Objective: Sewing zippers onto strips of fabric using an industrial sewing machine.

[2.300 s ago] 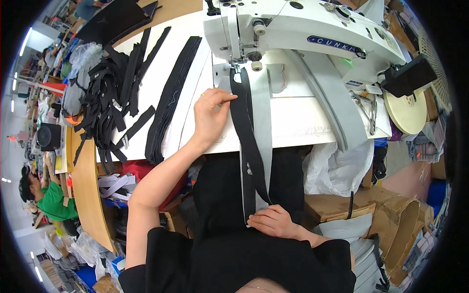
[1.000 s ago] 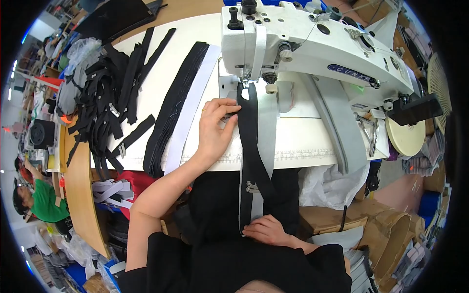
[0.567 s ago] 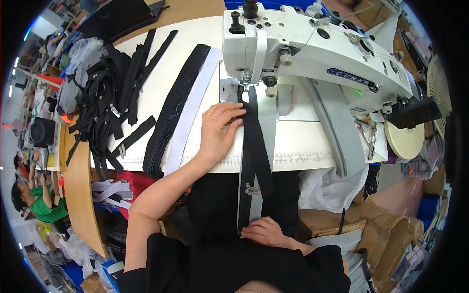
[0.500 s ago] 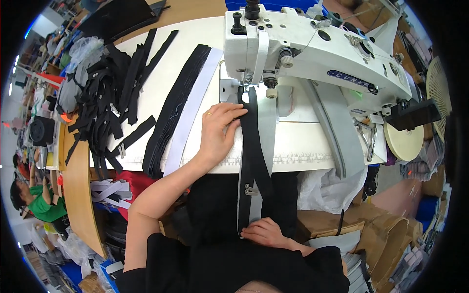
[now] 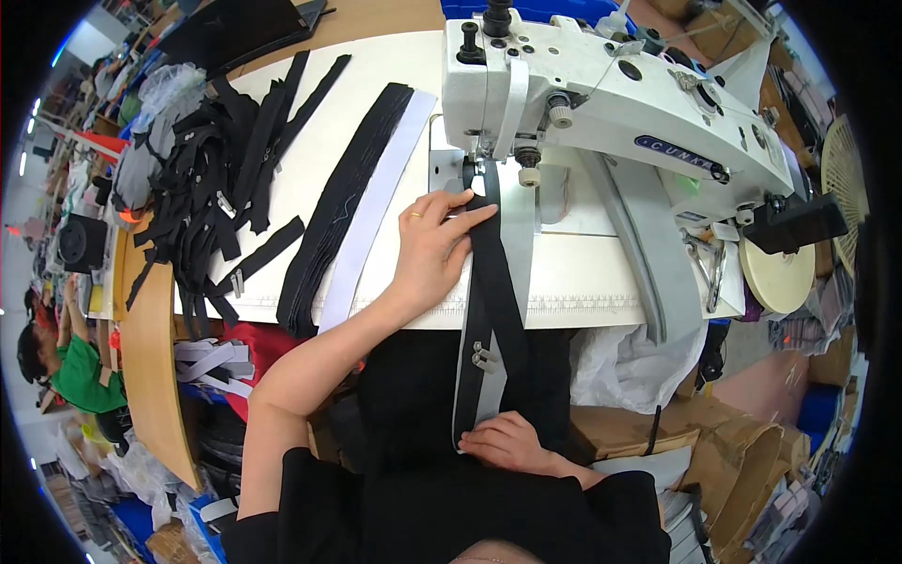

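Note:
A black zipper [image 5: 498,268] runs from beneath the sewing machine's presser foot [image 5: 476,175] down over the table's front edge, together with a grey fabric strip [image 5: 518,226]. Two silver sliders [image 5: 484,357] sit on its hanging part. My left hand [image 5: 434,249] rests by the foot, fingers spread, fingertips touching the black tape just below the needle area. Close to my body, my right hand [image 5: 507,442] pinches the lower end of the zipper and grey strip; its thumb is partly hidden.
The white sewing machine [image 5: 601,103] spans the back right. On the table's left lie a tangled heap of black zippers [image 5: 202,169], a stack of black strips [image 5: 343,211] and a white strip [image 5: 381,207]. Folded grey fabric [image 5: 644,244] lies right. Beyond the table's left, a person in green [image 5: 86,376] sits.
My left hand has slid slightly right, its index finger now reaching further across the tape. My right hand still holds the lower end, slightly higher and further left.

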### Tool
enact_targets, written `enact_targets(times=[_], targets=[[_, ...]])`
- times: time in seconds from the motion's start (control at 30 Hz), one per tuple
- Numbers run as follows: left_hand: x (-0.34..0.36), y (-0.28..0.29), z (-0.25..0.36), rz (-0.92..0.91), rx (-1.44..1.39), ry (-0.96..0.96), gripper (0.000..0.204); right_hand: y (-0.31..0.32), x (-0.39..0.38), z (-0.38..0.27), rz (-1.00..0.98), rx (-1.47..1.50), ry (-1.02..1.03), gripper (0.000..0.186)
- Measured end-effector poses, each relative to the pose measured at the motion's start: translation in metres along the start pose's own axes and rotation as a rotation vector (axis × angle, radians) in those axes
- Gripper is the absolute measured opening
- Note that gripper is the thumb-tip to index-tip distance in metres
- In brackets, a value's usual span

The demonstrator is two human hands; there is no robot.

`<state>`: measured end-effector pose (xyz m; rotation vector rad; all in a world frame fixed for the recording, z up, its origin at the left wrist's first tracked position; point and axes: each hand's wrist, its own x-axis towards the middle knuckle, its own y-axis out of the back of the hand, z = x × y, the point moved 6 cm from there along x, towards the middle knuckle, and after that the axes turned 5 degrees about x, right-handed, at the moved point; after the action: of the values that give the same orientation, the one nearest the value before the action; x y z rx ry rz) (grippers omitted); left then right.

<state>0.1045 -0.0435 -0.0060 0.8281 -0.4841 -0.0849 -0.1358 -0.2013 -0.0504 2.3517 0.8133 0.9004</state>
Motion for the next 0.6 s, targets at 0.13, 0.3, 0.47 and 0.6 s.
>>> enact_targets(times=[0.13, 0.3, 0.47, 0.6], targets=[[-0.003, -0.004, 0.002, -0.06, 0.092, -0.083, 0.043, 0.001, -0.001, -0.001, 0.032, -0.02, -0.015, 0.026], [0.003, 0.008, -0.013, -0.237, -0.251, -0.08, 0.021, 0.005, -0.007, -0.002, 0.039, -0.051, -0.015, 0.027], [0.0, 0.005, -0.028, -0.116, -0.454, 0.072, 0.027, 0.005, -0.006, -0.003, 0.054, -0.065, -0.021, 0.029], [-0.001, 0.003, -0.026, -0.081, -0.434, 0.147, 0.041, 0.003, -0.005, -0.005, 0.078, -0.065, -0.017, 0.029]])
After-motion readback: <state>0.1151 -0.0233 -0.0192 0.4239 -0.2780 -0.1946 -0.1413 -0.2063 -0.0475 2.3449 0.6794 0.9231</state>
